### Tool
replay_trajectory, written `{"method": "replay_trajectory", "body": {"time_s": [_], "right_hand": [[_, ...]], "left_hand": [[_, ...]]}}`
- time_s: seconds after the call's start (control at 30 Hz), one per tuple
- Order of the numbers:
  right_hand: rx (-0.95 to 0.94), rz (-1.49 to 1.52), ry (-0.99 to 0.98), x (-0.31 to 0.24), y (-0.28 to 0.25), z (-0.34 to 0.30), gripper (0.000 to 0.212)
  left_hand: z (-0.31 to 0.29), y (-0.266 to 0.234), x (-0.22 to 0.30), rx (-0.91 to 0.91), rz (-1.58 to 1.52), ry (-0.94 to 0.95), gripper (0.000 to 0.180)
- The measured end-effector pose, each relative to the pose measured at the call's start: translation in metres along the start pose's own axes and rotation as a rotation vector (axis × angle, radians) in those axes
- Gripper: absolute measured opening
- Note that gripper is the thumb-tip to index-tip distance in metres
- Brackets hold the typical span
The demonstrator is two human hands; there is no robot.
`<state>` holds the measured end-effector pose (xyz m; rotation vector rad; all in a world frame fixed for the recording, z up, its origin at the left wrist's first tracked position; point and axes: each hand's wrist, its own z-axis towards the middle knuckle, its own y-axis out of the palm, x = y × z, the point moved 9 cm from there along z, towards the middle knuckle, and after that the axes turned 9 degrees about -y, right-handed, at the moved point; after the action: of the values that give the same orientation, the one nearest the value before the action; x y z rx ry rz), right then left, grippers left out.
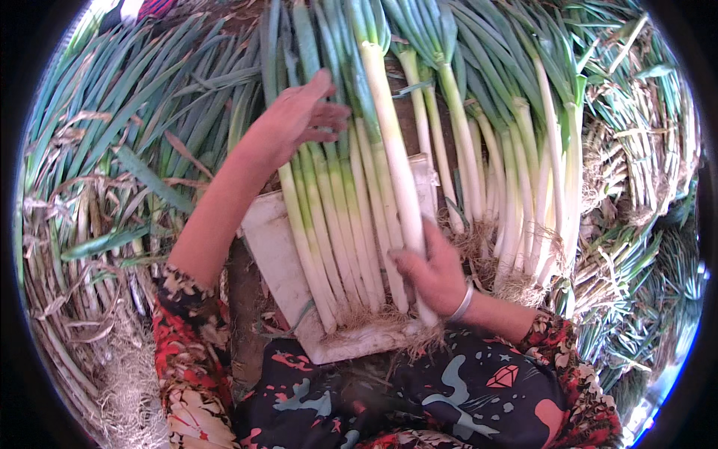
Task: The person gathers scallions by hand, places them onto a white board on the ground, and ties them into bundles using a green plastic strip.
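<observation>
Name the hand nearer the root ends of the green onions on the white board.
Right. The right hand grips a white stalk just above the root ends; the left hand is up by the green leaves.

Whitish board (275,243) (surface smudged): leeks (363,232) lying side by side.

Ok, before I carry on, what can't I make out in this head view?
- Head view: most fingers of the right hand, hidden behind the leek it holds.
- Head view: the ends of the green leaves above it, cut off by the upper edge.
- Head view: the middle of the white board, covered by the row of leeks.
- Head view: what the striped thing is, cut off at upper left.
</observation>
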<state>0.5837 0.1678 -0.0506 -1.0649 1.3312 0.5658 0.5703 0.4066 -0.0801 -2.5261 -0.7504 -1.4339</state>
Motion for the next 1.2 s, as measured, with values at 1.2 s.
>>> {"method": "replay_trajectory", "body": {"time_s": [1.2], "right_hand": [[-1.112,-0.463,-0.708,0.059,0.241,-0.114,0.013]], "left_hand": [[-0.007,-0.128,-0.154,0.141,0.561,-0.252,0.041]]}}
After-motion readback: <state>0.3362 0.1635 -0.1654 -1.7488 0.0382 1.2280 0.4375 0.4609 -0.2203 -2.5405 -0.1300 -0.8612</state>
